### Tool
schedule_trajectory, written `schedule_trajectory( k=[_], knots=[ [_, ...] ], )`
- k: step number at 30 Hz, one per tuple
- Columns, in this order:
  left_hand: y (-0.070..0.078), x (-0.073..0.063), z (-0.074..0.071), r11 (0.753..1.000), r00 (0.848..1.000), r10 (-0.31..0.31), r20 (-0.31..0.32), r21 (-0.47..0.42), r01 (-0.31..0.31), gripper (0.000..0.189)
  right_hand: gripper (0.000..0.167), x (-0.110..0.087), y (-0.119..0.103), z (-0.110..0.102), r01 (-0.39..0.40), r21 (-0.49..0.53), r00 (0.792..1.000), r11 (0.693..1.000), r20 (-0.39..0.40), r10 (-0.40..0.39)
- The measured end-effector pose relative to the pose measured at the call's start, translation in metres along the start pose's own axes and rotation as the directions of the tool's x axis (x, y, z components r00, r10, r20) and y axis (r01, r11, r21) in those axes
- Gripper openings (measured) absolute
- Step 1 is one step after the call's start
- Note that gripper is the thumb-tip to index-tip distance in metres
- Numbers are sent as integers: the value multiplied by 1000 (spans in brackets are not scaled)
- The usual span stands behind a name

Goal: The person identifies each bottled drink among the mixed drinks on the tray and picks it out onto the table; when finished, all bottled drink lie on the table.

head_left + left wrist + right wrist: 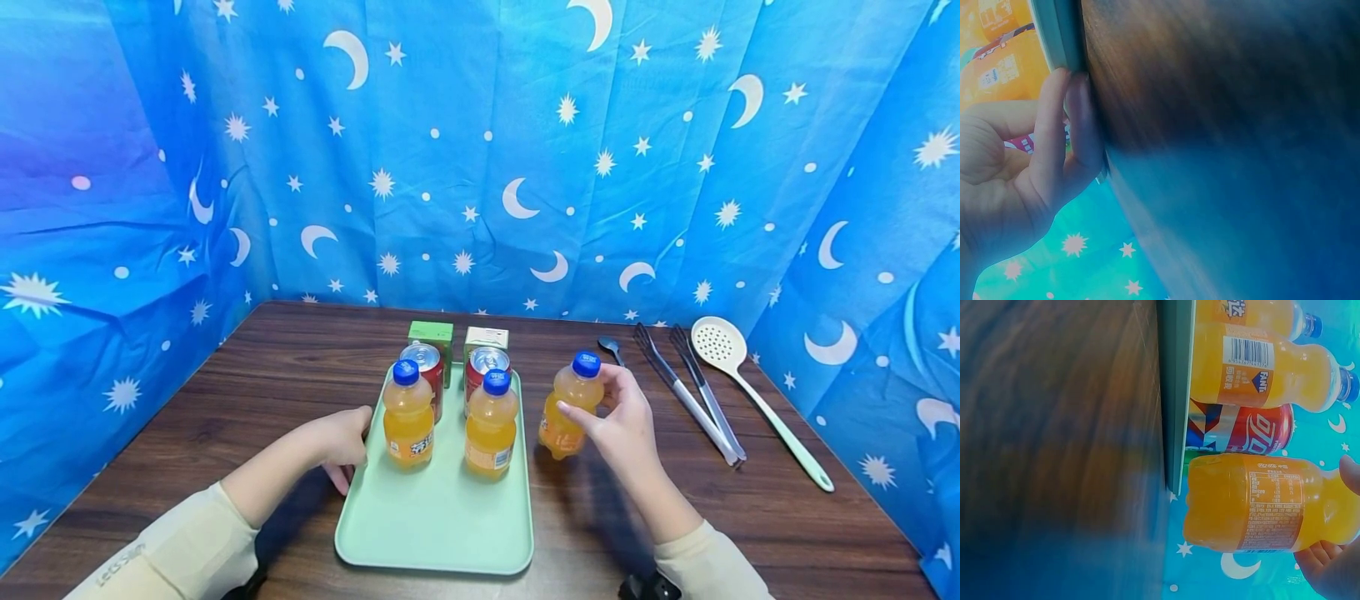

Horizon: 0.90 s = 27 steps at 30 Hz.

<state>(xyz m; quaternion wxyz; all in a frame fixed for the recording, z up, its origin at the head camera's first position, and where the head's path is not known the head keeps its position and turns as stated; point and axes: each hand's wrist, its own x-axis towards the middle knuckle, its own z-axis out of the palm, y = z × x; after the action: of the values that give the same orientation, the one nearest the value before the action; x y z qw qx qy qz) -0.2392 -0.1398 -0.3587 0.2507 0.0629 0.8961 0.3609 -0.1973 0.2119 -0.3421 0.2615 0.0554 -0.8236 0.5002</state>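
My right hand (pixel 622 417) holds an orange soda bottle (pixel 562 425) with a blue cap near its top, slightly tilted, right of the green tray (pixel 435 525). The held bottle's base hangs above the tabletop in the right wrist view. At the tray's left edge, my left hand (pixel 345 446) grips the rim, with its fingers (pixel 1050 134) against it. Two more orange soda bottles, a left one (pixel 408 425) and a right one (pixel 491 433), stand upright on the tray. Behind them are two red soda cans (pixel 424 358) (pixel 487 362), partly hidden.
Behind the cans stand a green box (pixel 431 332) and a paler box (pixel 486 337). To the right lie a dark spoon-like utensil (pixel 611 346), metal tongs (pixel 697 408) and a pale skimmer (pixel 720 343) on the wooden table (pixel 262 375). A blue star-and-moon cloth (pixel 450 167) hangs around the table.
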Motion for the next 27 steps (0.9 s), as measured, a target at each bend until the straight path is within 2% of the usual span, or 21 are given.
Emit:
schedule_trajectory(
  k=[15, 27],
  knots=[
    [1, 1, -1, 1000, 1000, -14, -3, -18, 14, 44, 56, 7, 4, 0, -22, 48, 999, 999, 35, 20],
    [0, 1, 0, 1000, 1000, -4, -5, -20, 4, 42, 56, 10, 8, 3, -35, 42, 999, 998, 40, 33]
  ],
)
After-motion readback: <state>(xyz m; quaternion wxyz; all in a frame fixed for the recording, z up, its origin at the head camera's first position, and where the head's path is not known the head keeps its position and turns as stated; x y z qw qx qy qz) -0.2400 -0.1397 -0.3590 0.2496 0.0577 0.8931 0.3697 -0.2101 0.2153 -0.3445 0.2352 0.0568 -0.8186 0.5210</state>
